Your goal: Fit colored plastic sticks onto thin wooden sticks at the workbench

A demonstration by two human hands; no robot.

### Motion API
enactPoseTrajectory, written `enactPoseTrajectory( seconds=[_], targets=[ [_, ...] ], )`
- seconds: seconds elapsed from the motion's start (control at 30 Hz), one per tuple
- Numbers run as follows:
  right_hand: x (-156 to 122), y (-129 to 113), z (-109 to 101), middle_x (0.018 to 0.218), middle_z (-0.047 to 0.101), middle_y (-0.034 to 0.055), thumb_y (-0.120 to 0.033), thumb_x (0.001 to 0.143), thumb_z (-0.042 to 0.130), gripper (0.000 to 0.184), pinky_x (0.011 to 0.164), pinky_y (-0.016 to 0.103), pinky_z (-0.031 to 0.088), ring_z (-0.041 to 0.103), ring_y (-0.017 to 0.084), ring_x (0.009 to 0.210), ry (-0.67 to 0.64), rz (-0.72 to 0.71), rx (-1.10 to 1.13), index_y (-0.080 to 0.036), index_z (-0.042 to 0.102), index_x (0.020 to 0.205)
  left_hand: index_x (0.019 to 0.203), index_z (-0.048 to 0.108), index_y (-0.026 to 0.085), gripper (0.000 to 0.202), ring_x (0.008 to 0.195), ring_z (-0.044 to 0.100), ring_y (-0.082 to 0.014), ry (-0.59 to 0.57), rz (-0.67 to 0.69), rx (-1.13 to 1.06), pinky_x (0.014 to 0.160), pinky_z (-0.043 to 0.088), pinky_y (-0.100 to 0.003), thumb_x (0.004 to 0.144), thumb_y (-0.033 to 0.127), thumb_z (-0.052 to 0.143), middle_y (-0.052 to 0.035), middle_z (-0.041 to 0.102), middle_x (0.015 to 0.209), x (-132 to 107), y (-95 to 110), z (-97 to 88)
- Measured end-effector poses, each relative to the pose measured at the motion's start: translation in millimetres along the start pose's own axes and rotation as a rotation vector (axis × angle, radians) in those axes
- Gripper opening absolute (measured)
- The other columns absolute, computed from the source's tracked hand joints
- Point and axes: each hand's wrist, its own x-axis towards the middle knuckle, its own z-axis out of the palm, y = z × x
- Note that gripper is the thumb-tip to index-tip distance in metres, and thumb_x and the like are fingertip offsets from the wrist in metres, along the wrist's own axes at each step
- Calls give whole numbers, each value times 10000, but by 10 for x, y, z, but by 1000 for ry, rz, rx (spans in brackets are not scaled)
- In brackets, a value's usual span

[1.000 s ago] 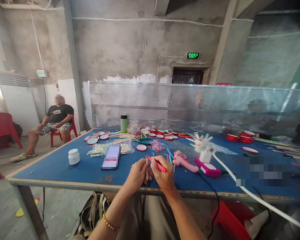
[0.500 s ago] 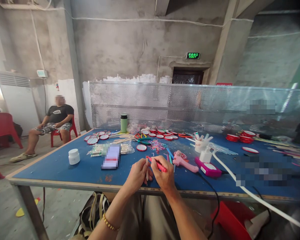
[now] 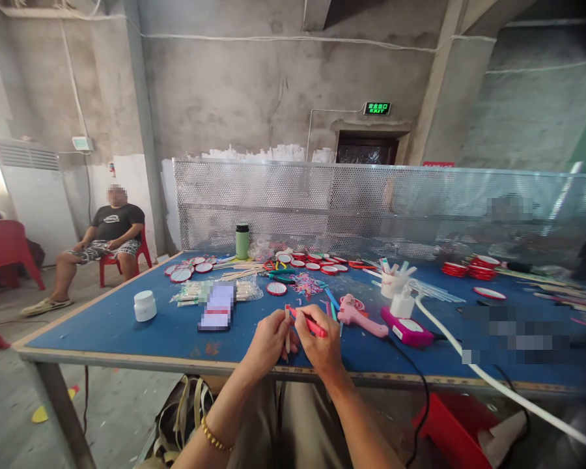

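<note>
Over the front edge of the blue table my two hands meet. My left hand [image 3: 272,337] is closed on a thin pale wooden stick [image 3: 288,339], held roughly upright with a red tip at its top. In my right hand [image 3: 318,340] is a red marker pen [image 3: 316,325], fingers closed round it and its tip end at the top of the stick. The exact contact between pen and stick is too small to make out. Just right of my right hand lies a pink glue gun [image 3: 361,317], and a phone [image 3: 217,306] lies to the left.
A white jar [image 3: 144,306] stands at left, a green bottle [image 3: 242,241] at the back. Red-rimmed discs [image 3: 276,288] and small coloured pieces [image 3: 307,284] lie mid-table. A cup of sticks [image 3: 391,283], a magenta box [image 3: 407,327] and a white cable [image 3: 469,358] are at right. A person [image 3: 113,228] sits at left.
Almost nothing differs. My hands keep the same hold on the stick and the red marker pen, with at most a tiny shift.
</note>
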Motion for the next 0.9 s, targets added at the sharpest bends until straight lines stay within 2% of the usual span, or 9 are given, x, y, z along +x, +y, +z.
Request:
enactPoseTrajectory(
  seconds=[0.27, 0.9],
  targets=[
    [-5, 4, -2, 650, 641, -7, -191, 905, 516, 177, 583, 224, 466, 605, 125, 571, 2, -2, -16, -201, 591, 745, 833, 523, 172, 341, 393, 519, -100, 3, 8, 9, 351, 387, -182, 923, 489, 434, 5, 627, 577, 14, -28, -3],
    [-9, -9, -5, 658, 646, -10, -200, 910, 519, 174, 579, 220, 462, 601, 121, 571, -18, 8, -3, -202, 601, 756, 787, 495, 185, 326, 387, 499, -91, 11, 9, 19, 352, 365, -176, 921, 476, 429, 14, 608, 565, -17, 50, 5]
  ],
)
